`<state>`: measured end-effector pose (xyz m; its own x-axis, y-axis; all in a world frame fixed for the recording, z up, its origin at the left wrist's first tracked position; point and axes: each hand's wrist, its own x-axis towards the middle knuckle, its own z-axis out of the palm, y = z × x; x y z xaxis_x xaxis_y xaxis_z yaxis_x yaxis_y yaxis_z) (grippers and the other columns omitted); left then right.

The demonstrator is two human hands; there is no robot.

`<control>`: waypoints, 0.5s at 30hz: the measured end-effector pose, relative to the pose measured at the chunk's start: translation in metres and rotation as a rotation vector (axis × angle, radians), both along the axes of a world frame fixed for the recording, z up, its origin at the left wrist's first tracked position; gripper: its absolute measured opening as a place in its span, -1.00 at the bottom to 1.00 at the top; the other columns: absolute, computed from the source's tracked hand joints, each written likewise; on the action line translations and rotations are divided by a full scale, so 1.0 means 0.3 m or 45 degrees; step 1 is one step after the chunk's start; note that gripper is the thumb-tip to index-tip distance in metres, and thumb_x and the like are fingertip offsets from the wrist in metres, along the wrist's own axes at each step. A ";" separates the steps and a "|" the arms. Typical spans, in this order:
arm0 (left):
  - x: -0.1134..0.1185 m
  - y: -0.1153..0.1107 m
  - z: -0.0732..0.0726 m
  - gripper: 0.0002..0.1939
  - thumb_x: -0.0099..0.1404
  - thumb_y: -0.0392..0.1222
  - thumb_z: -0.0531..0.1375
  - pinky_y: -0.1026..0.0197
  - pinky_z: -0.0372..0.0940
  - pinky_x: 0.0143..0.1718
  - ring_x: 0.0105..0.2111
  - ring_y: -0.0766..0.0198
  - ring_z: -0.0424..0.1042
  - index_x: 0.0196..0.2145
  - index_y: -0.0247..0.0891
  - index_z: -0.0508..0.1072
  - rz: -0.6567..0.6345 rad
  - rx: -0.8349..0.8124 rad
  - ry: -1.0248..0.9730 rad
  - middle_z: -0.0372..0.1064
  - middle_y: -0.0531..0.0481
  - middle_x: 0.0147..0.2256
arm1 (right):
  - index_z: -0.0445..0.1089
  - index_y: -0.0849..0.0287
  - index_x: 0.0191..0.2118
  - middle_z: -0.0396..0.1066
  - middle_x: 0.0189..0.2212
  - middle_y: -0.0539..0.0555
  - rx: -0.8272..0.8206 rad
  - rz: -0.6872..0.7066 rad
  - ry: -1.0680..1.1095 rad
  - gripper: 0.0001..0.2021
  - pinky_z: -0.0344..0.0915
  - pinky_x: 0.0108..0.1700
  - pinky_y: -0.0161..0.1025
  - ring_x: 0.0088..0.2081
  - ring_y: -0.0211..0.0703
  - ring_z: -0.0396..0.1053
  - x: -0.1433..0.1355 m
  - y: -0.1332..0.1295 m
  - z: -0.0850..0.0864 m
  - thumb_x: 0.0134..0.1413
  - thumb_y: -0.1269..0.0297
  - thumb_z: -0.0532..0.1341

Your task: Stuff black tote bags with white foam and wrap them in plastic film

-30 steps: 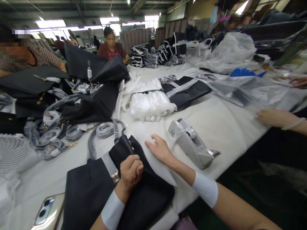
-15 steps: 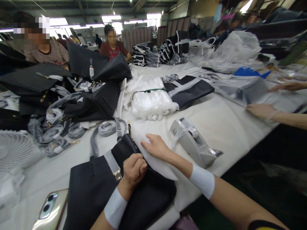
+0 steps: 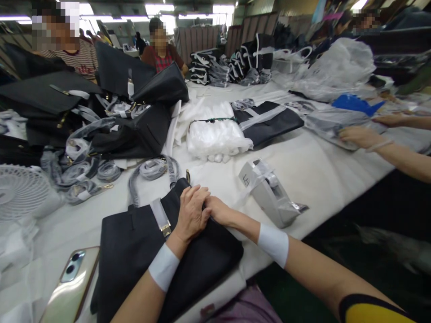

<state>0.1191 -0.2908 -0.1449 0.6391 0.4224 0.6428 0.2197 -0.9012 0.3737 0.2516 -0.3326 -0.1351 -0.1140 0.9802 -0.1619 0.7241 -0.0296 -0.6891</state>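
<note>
A black bag [image 3: 134,251] lies on the white-covered table in front of me, with a wrapped strap and a gold clasp [image 3: 165,229] on its face. My left hand [image 3: 193,213] rests on the bag's upper edge, its fingers spread out flat over the opening. Against it, my right hand [image 3: 217,210] reaches into the same edge from the right; its fingertips are hidden behind the left hand and the bag. Wrapped handles [image 3: 134,186] stick up behind the bag. Both wrists wear white bands.
To the right stands a grey tape dispenser [image 3: 276,193]. Behind are a tied bundle of white padding [image 3: 215,134] and another black bag [image 3: 274,123]. Black bags [image 3: 134,134] pile up at left, near a fan [image 3: 20,193] and a phone [image 3: 72,287]. Another person's hands [image 3: 362,137] work at right.
My right hand has moved left to the bag's edge, beside my left hand, whose closed fingers have spread. The white sheet by my right hand no longer shows. The other person's hands have shifted.
</note>
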 end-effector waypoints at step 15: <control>0.011 0.018 0.004 -0.59 0.47 -0.04 -0.10 -0.07 -0.05 0.13 -0.19 0.20 0.34 -0.45 -0.19 0.36 -0.010 -0.001 0.357 0.34 0.04 -0.44 | 0.45 0.19 -0.34 0.41 -0.44 -0.01 -0.127 0.010 0.264 -0.79 0.18 -0.31 -0.34 -0.39 -0.22 0.28 0.122 -0.380 0.189 0.15 0.32 0.07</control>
<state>0.1225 -0.2853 -0.1437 0.7953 0.4170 0.4401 0.3075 -0.9031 0.2999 0.2882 -0.4465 -0.0784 -0.1623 0.9596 -0.2300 0.5679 -0.0998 -0.8170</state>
